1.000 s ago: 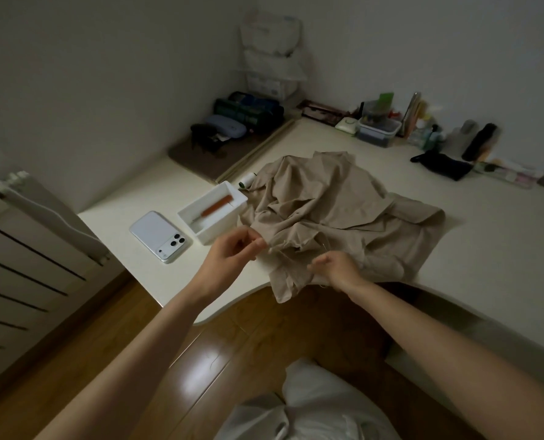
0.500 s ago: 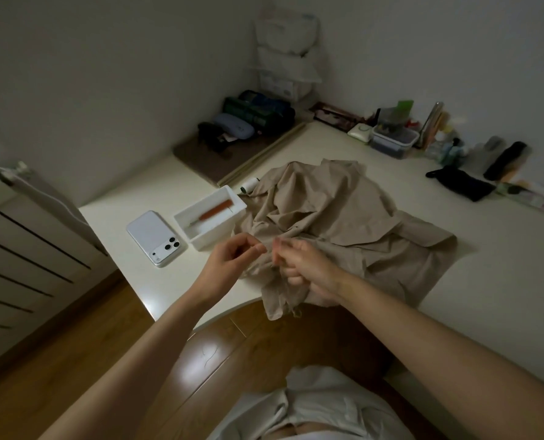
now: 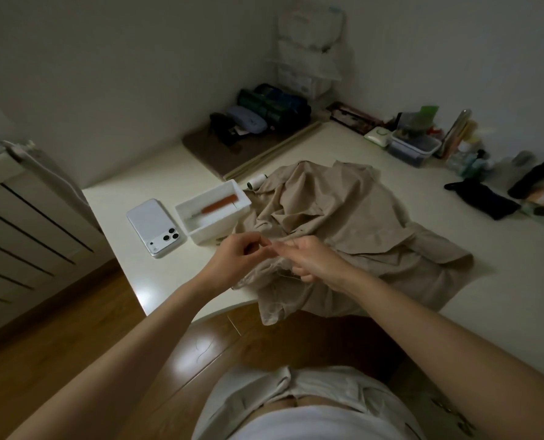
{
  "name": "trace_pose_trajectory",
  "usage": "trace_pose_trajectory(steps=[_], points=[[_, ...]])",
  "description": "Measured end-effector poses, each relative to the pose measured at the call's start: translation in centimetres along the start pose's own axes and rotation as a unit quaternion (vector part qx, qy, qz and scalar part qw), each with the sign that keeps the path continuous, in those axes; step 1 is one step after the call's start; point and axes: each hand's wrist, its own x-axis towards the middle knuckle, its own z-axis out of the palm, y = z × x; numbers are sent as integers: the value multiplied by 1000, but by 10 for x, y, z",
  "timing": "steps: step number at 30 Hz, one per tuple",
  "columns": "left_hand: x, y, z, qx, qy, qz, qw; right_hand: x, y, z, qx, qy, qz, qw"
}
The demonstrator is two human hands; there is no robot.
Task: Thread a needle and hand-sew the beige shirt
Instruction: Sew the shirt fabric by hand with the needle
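— So, what is the cloth like?

— Soft and matte. The beige shirt lies crumpled in loose folds on the smooth cream table, its near hem drooping over the rounded edge.

— And the hands?

— Both are over the near part of the shirt, fingertips almost meeting. The left hand has thumb and forefinger pressed in a tight pinch; what sits between them is too small to tell, perhaps thread. The right hand has its lower fingers curled into a fold of the fabric, forefinger reaching toward the left.

— Anything nearby?

— A white rectangular box just beside the shirt's left side, an orange-handled tool lying in it. A glossy white phone lies left of the box, and a white thread spool lies at the shirt's far edge.
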Motion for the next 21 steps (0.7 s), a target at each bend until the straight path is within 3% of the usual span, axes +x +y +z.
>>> trace_pose_trajectory(steps=[5,11,17,21], points=[[1,-9,-2,-40,8,-31,999,6,6,-10,-22,56,0,998],[7,-9,-15,-97,0,-58,994,19,14,-39,-48,176,65,981],[28,15,-29,-150,11,-25,988,20,1,-45,-200,55,125,970],[44,27,-28,-170,31,2,985,20,-10,-50,-260,56,100,959]])
